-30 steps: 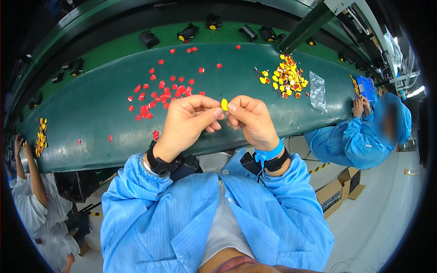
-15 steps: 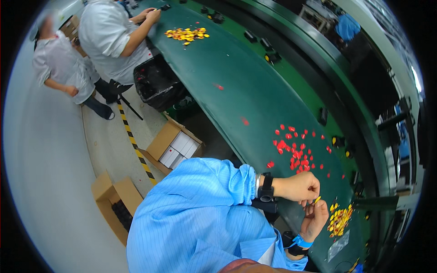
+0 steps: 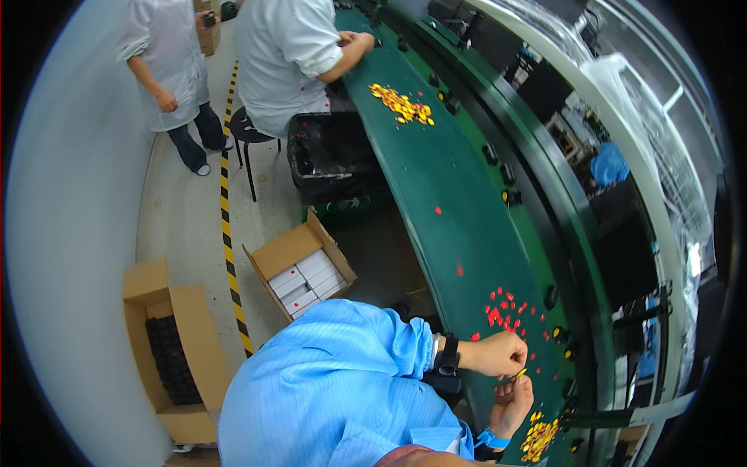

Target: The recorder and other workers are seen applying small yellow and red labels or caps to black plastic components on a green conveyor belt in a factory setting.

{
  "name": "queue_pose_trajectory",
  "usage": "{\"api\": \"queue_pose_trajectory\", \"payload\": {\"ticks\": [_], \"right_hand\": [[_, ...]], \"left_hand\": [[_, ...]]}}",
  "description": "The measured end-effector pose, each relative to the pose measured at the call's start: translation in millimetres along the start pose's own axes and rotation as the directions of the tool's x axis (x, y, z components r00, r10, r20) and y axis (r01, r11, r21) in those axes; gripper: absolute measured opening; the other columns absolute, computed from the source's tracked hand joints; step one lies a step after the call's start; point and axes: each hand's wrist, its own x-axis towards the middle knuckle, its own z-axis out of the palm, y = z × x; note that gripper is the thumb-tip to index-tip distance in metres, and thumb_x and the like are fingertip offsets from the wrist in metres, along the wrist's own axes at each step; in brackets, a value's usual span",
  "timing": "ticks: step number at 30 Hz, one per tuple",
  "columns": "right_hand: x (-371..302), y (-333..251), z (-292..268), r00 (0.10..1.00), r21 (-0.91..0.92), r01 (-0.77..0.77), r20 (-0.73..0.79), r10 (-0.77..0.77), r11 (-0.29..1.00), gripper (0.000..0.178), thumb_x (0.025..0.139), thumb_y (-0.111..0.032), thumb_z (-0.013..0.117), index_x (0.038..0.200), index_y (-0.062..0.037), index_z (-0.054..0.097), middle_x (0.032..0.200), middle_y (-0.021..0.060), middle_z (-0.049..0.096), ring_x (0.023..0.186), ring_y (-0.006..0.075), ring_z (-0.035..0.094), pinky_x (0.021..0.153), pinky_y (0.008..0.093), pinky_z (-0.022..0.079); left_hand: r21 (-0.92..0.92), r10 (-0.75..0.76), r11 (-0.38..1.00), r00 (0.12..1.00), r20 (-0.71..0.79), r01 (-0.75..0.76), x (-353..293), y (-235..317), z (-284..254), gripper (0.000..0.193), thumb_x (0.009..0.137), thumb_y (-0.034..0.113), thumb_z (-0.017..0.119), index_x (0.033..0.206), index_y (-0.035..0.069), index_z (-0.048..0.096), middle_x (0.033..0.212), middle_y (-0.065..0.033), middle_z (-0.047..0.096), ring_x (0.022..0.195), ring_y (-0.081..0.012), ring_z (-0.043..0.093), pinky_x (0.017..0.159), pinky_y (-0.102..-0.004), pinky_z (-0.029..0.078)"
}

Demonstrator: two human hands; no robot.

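My left hand (image 3: 496, 354), a black band with a round face at its wrist, comes over the green bench top. Its fingers are closed in a pinch at a small yellow piece (image 3: 520, 373). Right below, my right hand (image 3: 512, 401), with a blue strap at the wrist, has its thumb and fingertips closed on the same piece. Red bits (image 3: 506, 307) are scattered on the bench just beyond my left hand. A pile of yellow pieces (image 3: 538, 437) with dark red parts lies nearest my right hand. The piece's finer details are too small to make out.
The long green bench (image 3: 420, 171) runs away from me beside a rail with black parts (image 3: 507, 173). Farther along, a seated co-worker (image 3: 284, 54) sits by another yellow pile (image 3: 401, 105). A black-lined bin (image 3: 327, 159) and open cartons (image 3: 198, 350) stand left of the bench; another person stands beyond.
The view has swung, so the bench, cartons and people appear shifted and turned. Both my hands stay together at the small yellow piece.
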Motion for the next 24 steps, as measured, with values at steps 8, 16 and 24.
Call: {"api": "queue_pose_trajectory", "payload": {"ticks": [8,16,24], "right_hand": [[-4.4,-10.0,31.8,0.99,0.155,-0.106,0.107,0.09,0.982,0.013,0.093,-0.021,0.056,0.089,-0.009,0.051,0.072,-0.0023,0.045,0.062,0.011,0.042,0.061,0.0303,0.038],[-40.4,-43.9,28.9,0.926,0.277,0.111,0.318,-0.201,0.954,0.026,0.087,-0.02,0.063,0.08,-0.008,0.041,0.065,-0.0003,0.032,0.054,0.0103,0.032,0.052,0.0282,0.029],[-50.2,-33.0,-41.3,0.991,0.389,0.132,-0.075,-0.111,0.912,0.019,0.088,-0.013,0.058,0.078,-0.0092,0.042,0.063,-0.0011,0.033,0.058,0.0114,0.032,0.058,0.0295,0.029]], "left_hand": [[0.267,0.33,0.912,0.943,-0.029,-0.311,-15.0,14.4,-14.8,0.008,0.076,0.008,0.059,0.075,0.0,0.06,0.062,-0.0096,0.062,0.055,-0.0178,0.06,0.051,-0.0312,0.045],[0.924,0.472,0.279,0.875,0.104,-0.26,7.3,-9.9,-45.6,0.008,0.075,0.016,0.058,0.073,0.009,0.059,0.074,-0.0068,0.059,0.068,-0.0242,0.062,0.054,-0.038,0.049],[0.922,0.418,0.011,0.839,0.347,-0.387,62.3,-29.0,-59.4,0.005,0.068,0.012,0.06,0.066,0.014,0.055,0.073,-0.0019,0.052,0.07,-0.0186,0.058,0.053,-0.031,0.049]]}}
